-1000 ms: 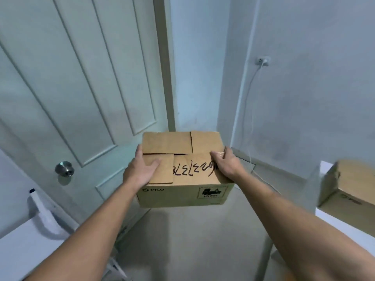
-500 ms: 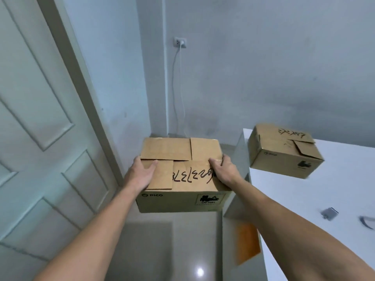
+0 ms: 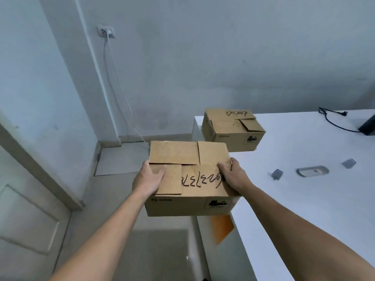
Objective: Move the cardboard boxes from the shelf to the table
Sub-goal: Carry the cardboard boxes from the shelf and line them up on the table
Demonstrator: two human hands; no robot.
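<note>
A brown cardboard box with black handwritten digits on its folded top flaps (image 3: 188, 175) sits at the centre of the frame, held in the air by both bare hands. The left hand (image 3: 149, 179) is clamped on the box's left top edge, thumb lying over a flap; the right hand (image 3: 233, 178) is clamped on the right top edge, fingers curled over the corner. The box's right end overlaps the near left corner of the white rectangular table (image 3: 304, 199), which fills the right half of the frame; whether it touches the tabletop cannot be told.

A second brown cardboard box with scribbled writing on top (image 3: 233, 129) rests on the table's far left corner, just behind the held one.

Compared with half a second ago, the view has swung further right: the panelled white door (image 3: 26, 220) has slid to the lower left edge, the white wall socket with its hanging cable (image 3: 105, 31) now sits in the upper left, and more tabletop shows, including a black cable (image 3: 334, 121) at the upper right, two small grey metal pieces (image 3: 277, 174) and an oval grey cable port (image 3: 312, 171).
</note>
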